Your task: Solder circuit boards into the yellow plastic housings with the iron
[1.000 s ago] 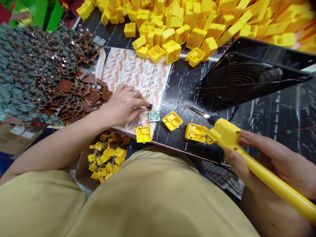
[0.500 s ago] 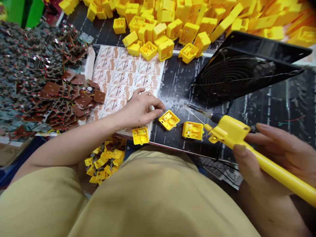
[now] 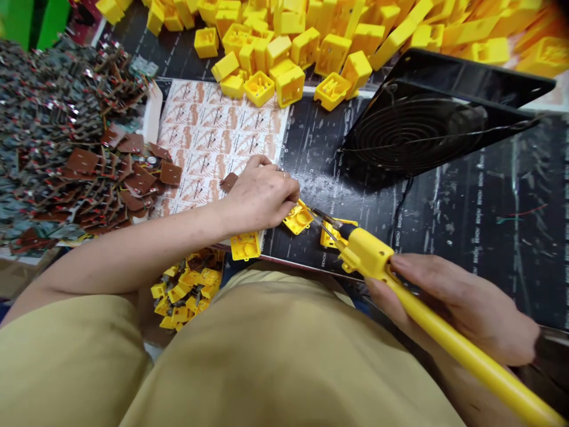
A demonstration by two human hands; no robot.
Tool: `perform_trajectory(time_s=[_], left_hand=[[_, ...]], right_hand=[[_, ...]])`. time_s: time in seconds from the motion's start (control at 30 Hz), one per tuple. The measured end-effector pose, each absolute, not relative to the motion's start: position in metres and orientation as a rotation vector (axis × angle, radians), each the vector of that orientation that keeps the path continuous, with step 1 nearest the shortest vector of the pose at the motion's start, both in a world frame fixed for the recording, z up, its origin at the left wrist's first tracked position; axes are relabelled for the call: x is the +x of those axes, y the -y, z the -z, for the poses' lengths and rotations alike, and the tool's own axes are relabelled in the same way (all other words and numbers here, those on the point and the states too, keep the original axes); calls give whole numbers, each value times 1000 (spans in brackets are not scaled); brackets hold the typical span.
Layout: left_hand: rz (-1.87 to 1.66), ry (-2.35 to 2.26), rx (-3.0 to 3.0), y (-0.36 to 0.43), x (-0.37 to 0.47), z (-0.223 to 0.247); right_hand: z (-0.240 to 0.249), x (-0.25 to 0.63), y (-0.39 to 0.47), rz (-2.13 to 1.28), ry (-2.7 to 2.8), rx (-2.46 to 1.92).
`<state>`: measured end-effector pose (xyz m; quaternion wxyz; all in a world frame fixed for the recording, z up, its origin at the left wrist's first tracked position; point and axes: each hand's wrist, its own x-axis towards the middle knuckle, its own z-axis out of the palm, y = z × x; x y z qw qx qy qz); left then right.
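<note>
In my right hand (image 3: 462,302) is a yellow soldering iron (image 3: 368,252); its metal tip and the thin feed tube beside it reach to a small open yellow plastic casing (image 3: 299,219). My left hand (image 3: 267,193) has its fingers curled and pinched at the left edge of this casing, covering part of it. Under the iron's front end lies a second casing (image 3: 329,234), partly hidden. A third casing (image 3: 245,245) sits below my left wrist, near the table edge. A small brown circuit board (image 3: 229,182) shows behind my left hand.
Yellow casings (image 3: 288,83) are heaped along the back. A black fan (image 3: 413,130) stands behind the iron. Brown circuit boards with wires (image 3: 84,160) pile up at left, next to a printed sheet (image 3: 191,136). More filled casings (image 3: 186,290) lie below the table edge.
My right hand has brought the soldering iron left, its tip now at the middle casing. My left hand has closed in on that casing's edge. The view has shifted slightly.
</note>
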<state>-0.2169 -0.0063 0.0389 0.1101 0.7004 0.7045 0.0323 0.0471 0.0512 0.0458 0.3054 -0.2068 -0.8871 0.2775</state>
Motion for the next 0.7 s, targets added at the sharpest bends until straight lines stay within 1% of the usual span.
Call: perform_trajectory(time_s=[0.1, 0.27, 0.37, 0.53, 0.7], left_hand=[[33, -2045, 2085, 2, -215, -43], [141, -2032, 2105, -4, -214, -47], [170, -2033, 2132, -6, -212, -47], [125, -2034, 2158, -6, -212, -46], [42, -2034, 2159, -5, -215, -43]], right_hand=[[-41, 45, -60, -615, 2461, -327], [-41, 44, -60, -531, 2571, -329], [-43, 42, -58, -498, 2551, -255], [-49, 38, -60, -456, 2496, -115], [-50, 36, -66, -476, 2522, -152]])
